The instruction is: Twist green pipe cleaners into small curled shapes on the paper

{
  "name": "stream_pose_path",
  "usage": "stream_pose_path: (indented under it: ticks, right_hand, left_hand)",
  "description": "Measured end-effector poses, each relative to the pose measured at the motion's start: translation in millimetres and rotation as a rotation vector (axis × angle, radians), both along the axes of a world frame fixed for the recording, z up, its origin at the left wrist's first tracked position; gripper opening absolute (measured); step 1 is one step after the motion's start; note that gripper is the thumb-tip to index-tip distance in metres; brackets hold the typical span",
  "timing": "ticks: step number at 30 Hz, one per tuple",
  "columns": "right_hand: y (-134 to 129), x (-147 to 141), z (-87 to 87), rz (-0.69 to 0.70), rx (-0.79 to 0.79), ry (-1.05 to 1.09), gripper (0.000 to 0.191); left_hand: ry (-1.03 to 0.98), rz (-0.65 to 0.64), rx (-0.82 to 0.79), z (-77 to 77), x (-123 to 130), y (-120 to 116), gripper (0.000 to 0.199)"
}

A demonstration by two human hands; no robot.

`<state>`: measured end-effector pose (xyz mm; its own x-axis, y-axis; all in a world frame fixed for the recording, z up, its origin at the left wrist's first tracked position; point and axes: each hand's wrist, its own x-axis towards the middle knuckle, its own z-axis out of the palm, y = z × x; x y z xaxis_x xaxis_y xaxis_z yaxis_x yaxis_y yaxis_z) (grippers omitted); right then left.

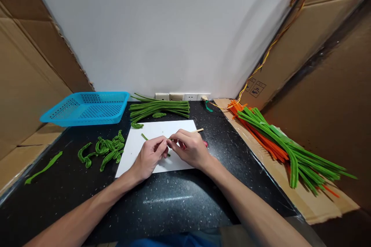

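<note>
Over a white sheet of paper (174, 164), my left hand (150, 154) and my right hand (189, 148) meet with fingertips pinched. Between them they hold a dark green pipe cleaner (144, 137); one end sticks out up and left of my left hand, and most of it is hidden by my fingers. A thin wooden stick (198, 130) and a red object (206, 144), too covered to name, show just beyond my right hand. Left of the paper lies a pile of bent green pipe-cleaner pieces (108, 148).
A bundle of straight dark green pipe cleaners (159, 109) lies behind the paper. At the back left stands a blue perforated basket (84, 122). Bright green pipe cleaners (278, 139) and orange ones (261, 139) rest on cardboard at right. Wall sockets (190, 97) and a twisted cable (268, 52) are behind.
</note>
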<state>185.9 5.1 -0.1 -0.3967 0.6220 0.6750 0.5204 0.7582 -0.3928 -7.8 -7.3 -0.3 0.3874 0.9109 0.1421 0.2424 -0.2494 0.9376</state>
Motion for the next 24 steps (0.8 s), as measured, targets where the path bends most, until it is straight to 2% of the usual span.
stream_pose_path:
  ticks: [9,17,24]
  right_hand:
    - [-0.5,-1.4,-1.9,-0.059,0.123,-0.072,0.020]
    - [3.4,0.8,-4.8,-0.038,0.029,-0.040,0.017]
    - [3.9,3.7,-3.0,-0.077,0.035,-0.082,0.018]
  left_hand:
    - [0.077,0.025,0.076,-2.4,1.1,-0.1,0.048]
    - [0.051,0.040,0.052,-1.0,1.5,0.5,0.046]
    - [0.019,0.063,0.027,-3.8,2.1,2.7,0.045]
